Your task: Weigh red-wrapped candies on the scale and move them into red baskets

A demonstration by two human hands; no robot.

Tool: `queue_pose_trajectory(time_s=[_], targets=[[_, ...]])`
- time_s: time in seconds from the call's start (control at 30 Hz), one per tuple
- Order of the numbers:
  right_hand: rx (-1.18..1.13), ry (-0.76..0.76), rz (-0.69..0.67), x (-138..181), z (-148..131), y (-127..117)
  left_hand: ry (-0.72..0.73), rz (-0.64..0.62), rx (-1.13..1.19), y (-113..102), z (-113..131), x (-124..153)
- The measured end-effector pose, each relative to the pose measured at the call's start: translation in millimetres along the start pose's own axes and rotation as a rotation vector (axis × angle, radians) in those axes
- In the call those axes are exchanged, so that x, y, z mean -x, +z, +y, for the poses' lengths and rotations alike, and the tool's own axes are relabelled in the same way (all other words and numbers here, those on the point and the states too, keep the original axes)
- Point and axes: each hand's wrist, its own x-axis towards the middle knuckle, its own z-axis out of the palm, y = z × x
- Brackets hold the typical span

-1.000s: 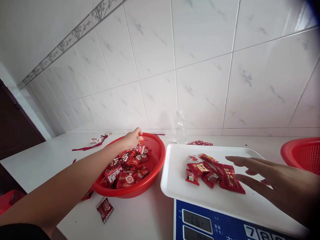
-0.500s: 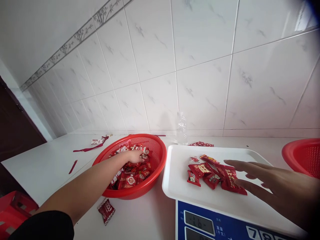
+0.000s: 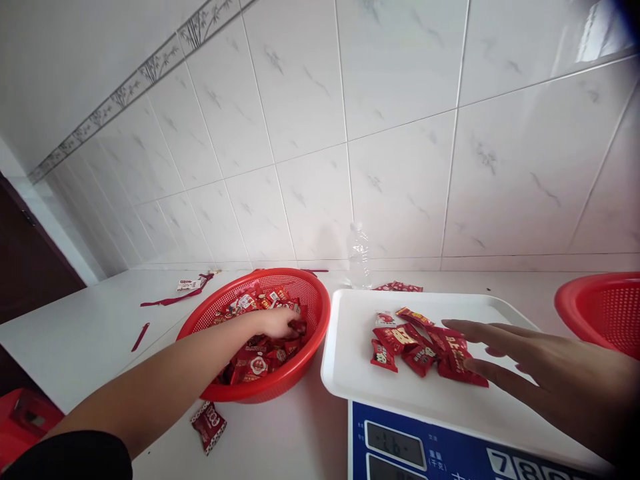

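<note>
My left hand [image 3: 278, 322] reaches into a red plastic basket [image 3: 316, 313] full of red candy packets [image 3: 251, 366], its fingers curled down among them; whether they grip one I cannot make out. My right hand [image 3: 520, 360] hovers flat with fingers spread over the white tray [image 3: 350, 347] of a scale, just right of a small pile of red packets [image 3: 425, 347] lying on it. The right hand holds nothing.
The blue scale face with its display [image 3: 395, 443] sits at the bottom. A second red basket [image 3: 600, 310] stands at the right edge. A clear bottle [image 3: 359, 257] stands by the tiled wall. Loose packets [image 3: 209, 425] and red strips [image 3: 170, 299] lie on the white counter.
My left hand has drawn back from the basket's far rim and sunk into the packets in its middle. The right hand has stayed over the tray.
</note>
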Motion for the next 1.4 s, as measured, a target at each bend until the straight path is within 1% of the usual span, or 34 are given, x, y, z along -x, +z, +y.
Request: queue_pose_trajectory(time_s=[0.1,0.17,0.23,0.27,0.33,0.43,0.53,0.6,0.67,0.77,0.87,1.0,1.23,1.33,1.4], targets=[[0.012,0.010,-0.018,1,0,-1,-0.012,-0.009,0.065,-21,-1,8],[0.011,0.012,-0.030,1,1,-1,-0.021,-0.042,0.101,-33,-4,12],[0.002,0.011,-0.028,0,1,0,-0.046,-0.053,0.102,-42,-8,10],[-0.004,0.006,-0.021,0,1,0,-0.066,-0.030,0.086,-43,-10,7],[-0.017,-0.014,-0.001,-2,-2,-1,-0.108,0.058,0.035,-42,-12,-4],[-0.035,-0.072,0.007,-3,-8,-6,-0.181,0.145,-0.054,-29,-11,-24],[-0.039,-0.081,0.011,-2,-12,-13,-0.255,0.164,-0.127,-13,-4,-38],[-0.048,-0.077,0.012,-1,-14,-15,-0.280,0.143,-0.148,-6,2,-40],[-0.059,-0.086,-0.022,-1,-14,-16,-0.267,0.076,-0.145,-5,7,-36],[-0.060,-0.082,-0.069,-2,-13,-14,-0.184,-0.028,-0.128,-9,11,-25],[-0.065,-0.091,-0.065,-2,-14,-13,-0.106,-0.041,-0.101,-16,13,-11],[-0.063,-0.095,-0.052,0,-13,-12,-0.064,0.025,-0.026,-23,10,3],[0.008,-0.124,-0.067,1,-13,-13,-0.004,0.200,0.104,-39,3,18],[0.013,-0.109,-0.099,-1,-16,-18,0.027,0.283,0.145,-45,5,21],[0.020,-0.083,-0.128,-1,-19,-22,0.053,0.349,0.181,-48,13,20]])
